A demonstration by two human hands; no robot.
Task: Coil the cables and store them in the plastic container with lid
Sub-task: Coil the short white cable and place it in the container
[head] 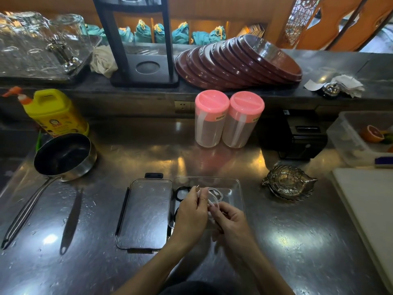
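Both hands, left (192, 211) and right (230, 220), fingers curled, pinching white cable (213, 202) above open clear container (234, 184), lid (146, 211) alongside.

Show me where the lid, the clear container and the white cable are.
lid (146, 213), head view, middle of its clear panel
clear container (231, 184), head view, far right rim
white cable (214, 204), head view, loop between the hands

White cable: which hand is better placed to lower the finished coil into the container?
Probably the left hand: it pinches the white cable directly above the open container, while the right hand holds the loop nearer its front edge.
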